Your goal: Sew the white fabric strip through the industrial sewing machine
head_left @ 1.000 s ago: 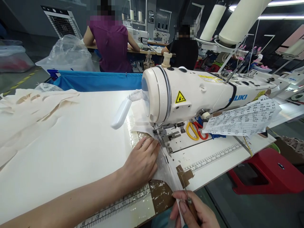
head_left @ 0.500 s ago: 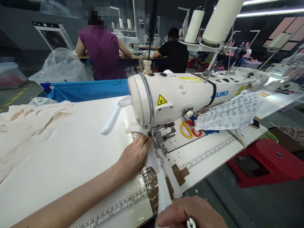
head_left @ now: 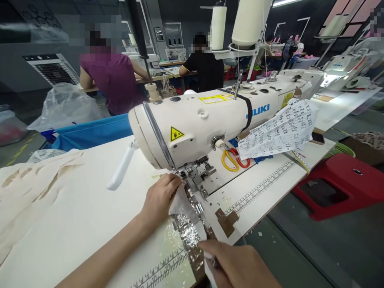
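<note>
A white sewing machine (head_left: 192,120) stands on the white table. Close to its needle area, my left hand (head_left: 163,192) is closed on a strip of white fabric (head_left: 182,205), its fingertips beside the metal presser parts. The fabric runs down from there toward the table's front edge. At the bottom of the view my right hand (head_left: 237,262) is closed on the lower part of the fabric, with a small dark metal object also in it, partly hidden. A metal guide (head_left: 196,204) lies just right of the fabric.
Scissors with yellow and red handles (head_left: 230,161) lie under the machine arm, near a written paper sheet (head_left: 277,130). Cream fabric pieces (head_left: 33,184) cover the table's left. A red stool (head_left: 345,186) stands at right. Two people sit beyond the machine.
The camera view has shifted, moving the machine left in the picture. My right hand is lower on the fabric's front side, and the second white strip beside the guide no longer shows.
</note>
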Tool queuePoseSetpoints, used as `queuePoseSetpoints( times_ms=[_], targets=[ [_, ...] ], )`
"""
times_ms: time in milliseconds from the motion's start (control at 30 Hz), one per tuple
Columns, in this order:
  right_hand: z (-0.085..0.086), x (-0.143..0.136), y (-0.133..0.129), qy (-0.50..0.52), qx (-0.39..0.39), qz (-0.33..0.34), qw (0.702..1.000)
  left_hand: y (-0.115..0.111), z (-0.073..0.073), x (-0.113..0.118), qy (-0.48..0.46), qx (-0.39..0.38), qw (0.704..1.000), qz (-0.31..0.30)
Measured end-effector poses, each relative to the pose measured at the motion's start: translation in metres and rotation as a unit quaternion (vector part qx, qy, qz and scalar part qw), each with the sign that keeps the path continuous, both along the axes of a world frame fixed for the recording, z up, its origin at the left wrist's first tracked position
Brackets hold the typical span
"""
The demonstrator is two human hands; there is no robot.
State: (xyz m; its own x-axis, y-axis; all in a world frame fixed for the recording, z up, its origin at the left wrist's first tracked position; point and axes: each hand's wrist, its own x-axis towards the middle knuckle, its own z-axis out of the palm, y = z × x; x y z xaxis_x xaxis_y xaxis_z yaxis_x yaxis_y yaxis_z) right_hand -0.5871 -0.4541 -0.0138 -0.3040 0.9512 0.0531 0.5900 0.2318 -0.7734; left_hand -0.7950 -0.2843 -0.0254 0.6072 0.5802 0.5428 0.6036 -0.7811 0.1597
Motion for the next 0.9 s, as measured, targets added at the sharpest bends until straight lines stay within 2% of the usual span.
queuePoseSetpoints(
  times_ms=[133,267,433,600,900],
  targets=[
    [0.006,0.001,0.014,0.006,0.065,-0.092,0.994,0.003,0.001,0.000,-0.052,-0.045,0.997,-0.021],
    [0.003,-0.002,0.034,-0.033,0.095,-0.105,0.989,0.005,0.000,-0.001,-0.068,-0.071,0.995,-0.031],
    [-0.009,-0.012,0.057,-0.087,0.194,-0.123,0.969,0.005,0.004,0.000,-0.078,-0.080,0.993,-0.032],
    [-0.012,-0.022,0.066,-0.137,0.202,-0.125,0.962,0.006,0.006,0.000,-0.077,-0.077,0.994,-0.024],
    [-0.012,-0.023,0.069,-0.151,0.180,-0.121,0.964,0.007,0.002,-0.001,-0.062,-0.091,0.994,0.002]
  ],
)
